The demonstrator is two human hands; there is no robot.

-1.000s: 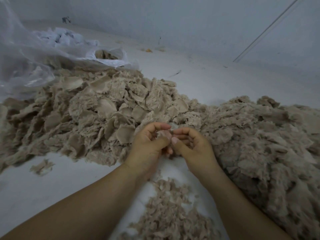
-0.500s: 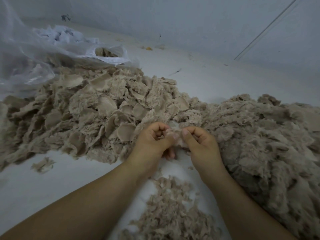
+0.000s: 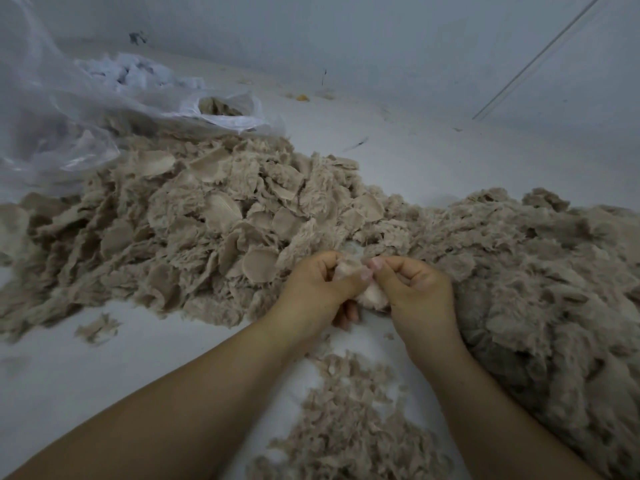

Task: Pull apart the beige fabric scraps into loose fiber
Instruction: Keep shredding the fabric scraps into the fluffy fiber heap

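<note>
Both hands meet at frame centre: the left hand (image 3: 313,289) and right hand (image 3: 417,289) each pinch one beige scrap (image 3: 370,294) in a tight grip. Scrap pile (image 3: 194,223) at left, fluffy fiber (image 3: 540,271) at right, plastic bag (image 3: 62,109) upper left.

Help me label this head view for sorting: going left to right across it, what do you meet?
Clear plastic bag → pile of beige fabric scraps → left hand → scrap being pulled → right hand → heap of loose fiber.
</note>
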